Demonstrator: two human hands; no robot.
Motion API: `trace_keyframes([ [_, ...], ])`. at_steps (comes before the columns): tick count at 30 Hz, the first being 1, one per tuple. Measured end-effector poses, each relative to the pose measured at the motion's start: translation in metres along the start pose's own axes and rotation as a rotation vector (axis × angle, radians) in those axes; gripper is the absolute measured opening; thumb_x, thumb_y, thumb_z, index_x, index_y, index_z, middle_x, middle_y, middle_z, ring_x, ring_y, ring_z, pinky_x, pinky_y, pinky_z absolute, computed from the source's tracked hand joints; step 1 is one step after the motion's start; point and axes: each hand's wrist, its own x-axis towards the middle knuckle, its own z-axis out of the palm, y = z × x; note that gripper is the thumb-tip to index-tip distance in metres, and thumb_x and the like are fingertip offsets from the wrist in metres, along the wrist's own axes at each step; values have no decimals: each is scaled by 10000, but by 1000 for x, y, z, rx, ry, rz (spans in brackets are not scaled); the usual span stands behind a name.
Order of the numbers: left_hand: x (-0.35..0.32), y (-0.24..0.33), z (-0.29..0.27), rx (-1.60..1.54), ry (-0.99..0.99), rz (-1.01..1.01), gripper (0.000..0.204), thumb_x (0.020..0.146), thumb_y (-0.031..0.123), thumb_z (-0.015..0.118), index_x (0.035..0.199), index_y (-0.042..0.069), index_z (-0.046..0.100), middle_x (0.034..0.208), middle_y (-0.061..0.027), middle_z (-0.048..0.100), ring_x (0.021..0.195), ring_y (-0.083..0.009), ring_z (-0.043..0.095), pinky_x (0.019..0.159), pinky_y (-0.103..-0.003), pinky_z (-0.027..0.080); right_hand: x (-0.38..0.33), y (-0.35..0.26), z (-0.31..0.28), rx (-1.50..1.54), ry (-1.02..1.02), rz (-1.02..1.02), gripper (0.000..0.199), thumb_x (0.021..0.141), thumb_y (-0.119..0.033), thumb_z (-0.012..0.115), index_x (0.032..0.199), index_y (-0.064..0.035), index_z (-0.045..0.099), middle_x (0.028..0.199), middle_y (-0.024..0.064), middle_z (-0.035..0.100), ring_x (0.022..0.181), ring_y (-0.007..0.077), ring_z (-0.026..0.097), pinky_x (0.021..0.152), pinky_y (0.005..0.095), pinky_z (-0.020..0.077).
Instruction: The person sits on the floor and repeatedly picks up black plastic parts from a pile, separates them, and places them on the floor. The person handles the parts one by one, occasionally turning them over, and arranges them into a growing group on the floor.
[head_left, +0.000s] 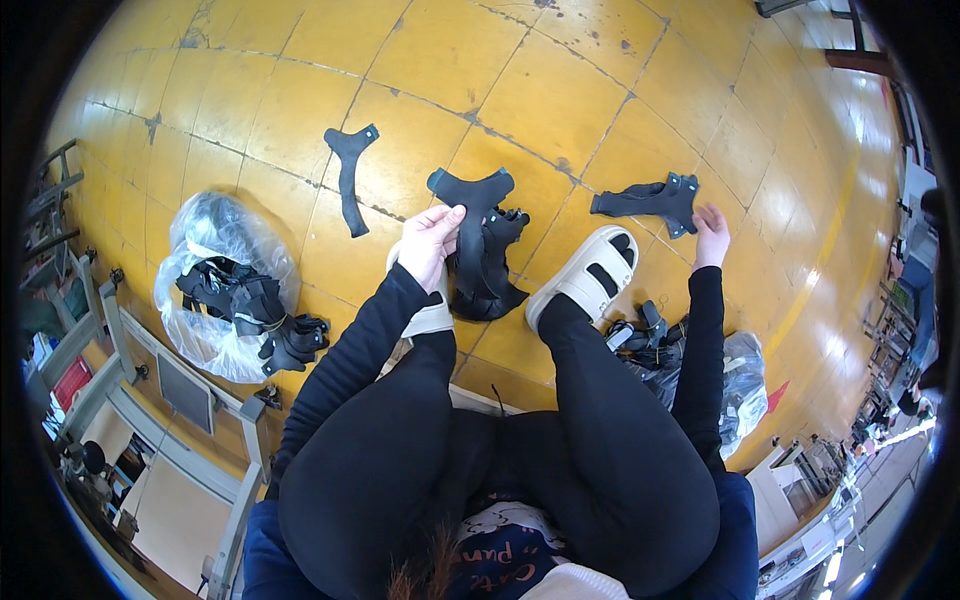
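My left hand [430, 243] pinches a black Y-shaped fabric piece [473, 192] with small teal tabs at its ends. Directly under it, between my feet, lies a bunch of similar black fabric pieces [485, 275]. Over on the right, my right hand [711, 237] is beside a small stack of black Y-shaped pieces [640, 200], its fingers apart; whether the fingertips touch the stack I cannot tell. A single black Y-shaped piece [349, 175] rests alone on the floor, left of my left hand.
Left of my legs, an open clear plastic bag [200, 330] holds black bundles [240, 300]. Another plastic bag [743, 385] with black bundles lies by my right forearm. Metal-framed furniture [165, 385] stands at the left, on the yellow tiled floor [440, 60]. My sandals [590, 275] flank the middle bunch.
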Motion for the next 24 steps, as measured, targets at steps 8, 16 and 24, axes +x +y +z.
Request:
trace_keyframes([
  [8,-4,-13,1,-17,-27,-92,43,912,161,644,877,139,633,788,52,638,671,-19,578,617,-184,468,-58,-67,65,68,-512,-291,224,874,-63,629,1094,-20,639,975,44,682,884,131,628,809,258,495],
  [16,-9,-12,16,21,-8,-118,44,928,149,599,962,141,627,774,70,598,630,-6,527,544,-157,400,-152,-124,130,41,-853,-339,267,813,-7,700,1067,-40,624,943,-4,620,828,64,583,738,210,468],
  [24,-16,-8,27,-123,32,-77,81,933,144,586,978,105,642,853,21,648,730,-54,611,614,-186,483,-164,-122,131,93,-720,-265,198,775,9,701,962,-19,639,858,17,584,763,92,570,716,232,474],
])
